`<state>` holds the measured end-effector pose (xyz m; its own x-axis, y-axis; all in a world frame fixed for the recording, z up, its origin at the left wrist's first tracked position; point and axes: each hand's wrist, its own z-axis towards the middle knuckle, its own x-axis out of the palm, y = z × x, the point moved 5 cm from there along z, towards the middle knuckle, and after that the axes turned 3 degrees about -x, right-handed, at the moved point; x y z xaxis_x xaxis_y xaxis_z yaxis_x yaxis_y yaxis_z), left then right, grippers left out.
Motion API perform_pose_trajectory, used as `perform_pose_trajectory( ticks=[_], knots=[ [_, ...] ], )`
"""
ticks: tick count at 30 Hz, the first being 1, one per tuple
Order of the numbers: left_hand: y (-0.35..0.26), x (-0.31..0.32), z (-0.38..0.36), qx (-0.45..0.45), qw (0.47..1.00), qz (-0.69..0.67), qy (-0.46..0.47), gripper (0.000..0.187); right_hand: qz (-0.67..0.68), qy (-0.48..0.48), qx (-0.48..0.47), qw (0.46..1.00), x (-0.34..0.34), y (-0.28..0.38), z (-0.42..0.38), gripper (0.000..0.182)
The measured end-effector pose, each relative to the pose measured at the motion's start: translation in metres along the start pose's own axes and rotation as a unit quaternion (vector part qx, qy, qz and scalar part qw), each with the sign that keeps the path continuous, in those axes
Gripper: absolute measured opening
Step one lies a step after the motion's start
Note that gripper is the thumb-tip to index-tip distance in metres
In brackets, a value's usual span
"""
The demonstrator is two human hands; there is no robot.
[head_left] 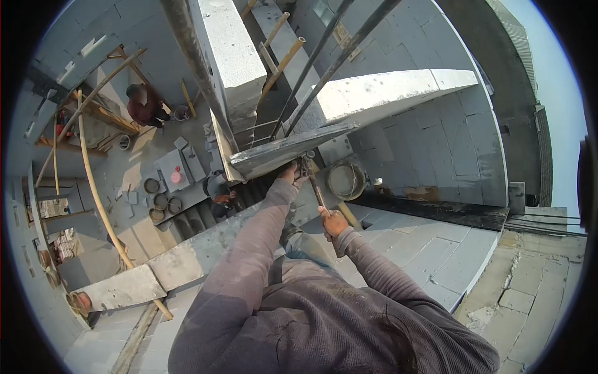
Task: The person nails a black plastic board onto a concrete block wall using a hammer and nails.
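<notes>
It's an unfinished building, grey block walls (430, 146) rising on several sides and a floor (140, 168) lying well below. I'll take the long, pale-edged board (289, 149) as my landmark, since both hands are at work near it. The right hand (336, 225), on the wearer's side of the board, is closed firmly around the lower handle of a hammer (316, 184). Held that low, with the head up by the board's underside, the tool probably gets more reach and swing. The left hand (289, 173) is right by the board's near edge, its fingers partly curled; it may be steadying something there, though I can't tell whether it has hold of anything.

Just right of the board sits a round bucket (360, 181) with grey stuff inside, handy for the right arm, I'd say. Metal poles (355, 42) slant up beyond the board, perhaps as framing or support, and a thick, white-topped wall (374, 96) runs out past its right end. Left of the board and lower down, a co-worker (219, 190) is bent over; farther left, another person (146, 107) is on the floor near a pail (181, 113).
</notes>
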<state>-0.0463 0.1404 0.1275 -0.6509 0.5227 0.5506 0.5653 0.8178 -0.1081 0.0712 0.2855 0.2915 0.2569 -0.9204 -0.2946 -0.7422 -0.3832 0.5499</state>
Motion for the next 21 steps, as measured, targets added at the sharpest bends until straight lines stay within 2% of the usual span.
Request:
perform_pose_trajectory(
  ticks=[1, 8, 10, 13, 14, 16, 17, 19, 20, 21],
  knots=[
    [0.013, -0.002, 0.008, -0.006, 1.0, -0.007, 0.001, 0.029, -0.008, -0.003, 0.006, 1.0, 0.0, -0.002, -0.002, 0.062],
    [0.016, -0.011, 0.086, -0.08, 0.971, 0.221, -0.048, 0.025, -0.024, 0.026, 0.032, 0.999, -0.007, 0.004, 0.0, 0.057],
    [0.006, -0.002, 0.112, -0.103, 0.95, 0.287, -0.066, 0.024, -0.024, 0.026, 0.093, 0.995, -0.01, 0.015, -0.009, 0.056],
    [0.012, -0.015, 0.127, -0.131, 0.909, 0.386, -0.093, 0.023, -0.014, 0.048, 0.119, 0.992, -0.018, 0.039, -0.028, 0.055],
    [0.023, -0.036, 0.123, -0.138, 0.892, 0.419, -0.101, 0.022, -0.014, 0.048, 0.118, 0.992, -0.026, 0.054, -0.037, 0.055],
    [0.043, -0.047, 0.125, -0.157, 0.851, 0.487, -0.116, 0.021, 0.028, 0.085, 0.202, 0.975, -0.043, 0.085, -0.067, 0.052],
    [0.053, -0.048, 0.1, -0.164, 0.848, 0.491, -0.118, 0.021, 0.06, 0.092, 0.231, 0.967, -0.056, 0.092, -0.078, 0.049],
    [0.064, 0.014, 0.018, -0.214, 0.93, 0.282, 0.097, 0.018, 0.078, 0.113, 0.25, 0.958, -0.083, 0.092, -0.096, 0.046],
    [0.071, 0.021, -0.01, -0.046, 0.83, 0.543, 0.124, 0.018, 0.075, 0.116, 0.252, 0.958, -0.09, 0.083, -0.107, 0.045],
    [0.076, 0.026, -0.034, 0.13, 0.641, 0.745, 0.131, 0.02, 0.053, 0.12, 0.246, 0.96, -0.094, 0.075, -0.116, 0.044]
  ],
)
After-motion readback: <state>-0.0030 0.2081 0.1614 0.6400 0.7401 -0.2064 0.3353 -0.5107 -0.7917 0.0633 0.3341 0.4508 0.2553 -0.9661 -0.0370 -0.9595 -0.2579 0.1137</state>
